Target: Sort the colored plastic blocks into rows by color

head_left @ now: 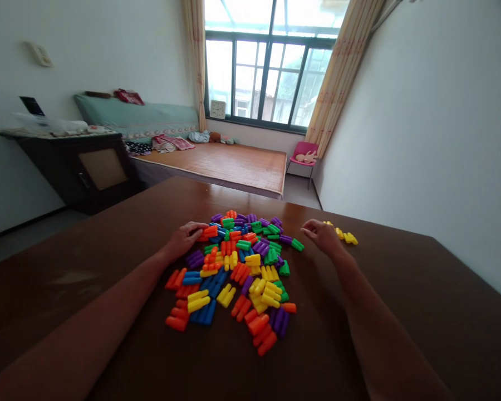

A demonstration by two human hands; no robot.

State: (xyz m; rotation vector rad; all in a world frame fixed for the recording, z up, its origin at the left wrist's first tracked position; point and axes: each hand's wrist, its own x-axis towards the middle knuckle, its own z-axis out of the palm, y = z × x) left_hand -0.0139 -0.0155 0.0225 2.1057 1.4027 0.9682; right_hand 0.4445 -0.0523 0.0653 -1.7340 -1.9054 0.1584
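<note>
A pile of plastic pieces (229, 260) in orange, yellow, green, blue and purple, each shaped like joined rounded pegs, lies on the brown table (121, 250). At the pile's upper left edge, my left hand (184, 238) has its fingertips closed on an orange piece (210, 231). My right hand (320, 234) hovers beside the pile's right side, fingers loosely curled with a small gap and nothing visible between them. Nearest to it in the pile is a green piece (298, 244). Beyond its wrist, several yellow pieces (349, 238) lie in a short row, partly hidden by the hand.
Behind the table's far edge stands a bed (234, 161) with cloths on it. A dark cabinet (70, 167) is at the left, and a pink chair (304, 149) holding a doll stands under the window by the right wall.
</note>
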